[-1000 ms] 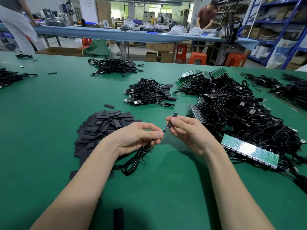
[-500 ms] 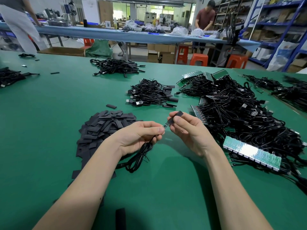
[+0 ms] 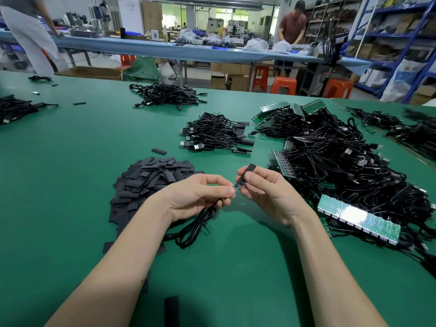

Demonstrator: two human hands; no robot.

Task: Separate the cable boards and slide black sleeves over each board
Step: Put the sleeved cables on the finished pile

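Black sleeve (image 3: 247, 174) tilted up-right, over board (image 3: 237, 186)

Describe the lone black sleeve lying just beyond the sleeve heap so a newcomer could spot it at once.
Start at the big heap of black sleeves on the green table, left of the left hand. Just past its far edge lies the single sleeve. Unlike the piled ones, it lies alone on bare green.

Small board (image 3: 237, 186) — mostly hidden between fingertips and black sleeve (image 3: 246, 174).
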